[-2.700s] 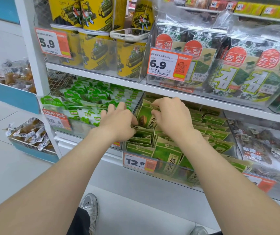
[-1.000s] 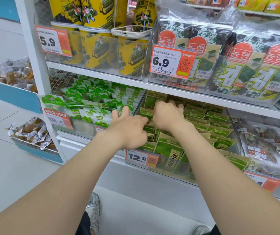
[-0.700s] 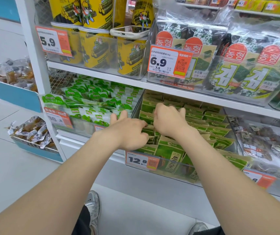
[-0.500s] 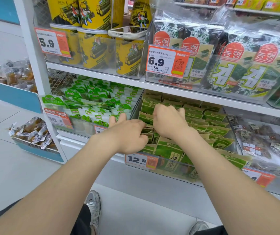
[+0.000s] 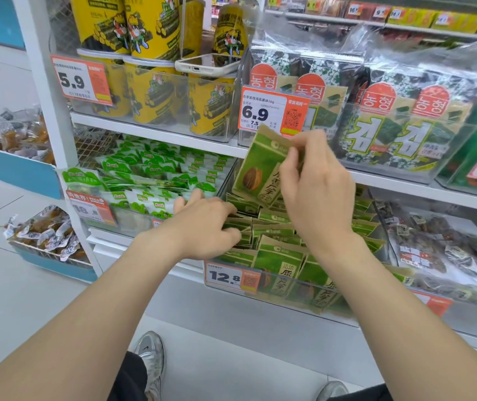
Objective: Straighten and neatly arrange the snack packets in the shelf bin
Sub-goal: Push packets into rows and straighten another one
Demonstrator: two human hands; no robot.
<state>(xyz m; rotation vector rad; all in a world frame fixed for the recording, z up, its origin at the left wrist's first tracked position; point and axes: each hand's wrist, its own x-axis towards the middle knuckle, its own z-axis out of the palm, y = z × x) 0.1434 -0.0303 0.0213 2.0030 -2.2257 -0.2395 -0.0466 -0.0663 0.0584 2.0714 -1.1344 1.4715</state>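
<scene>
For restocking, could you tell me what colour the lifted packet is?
The packet is green with tan edges; head view.
</scene>
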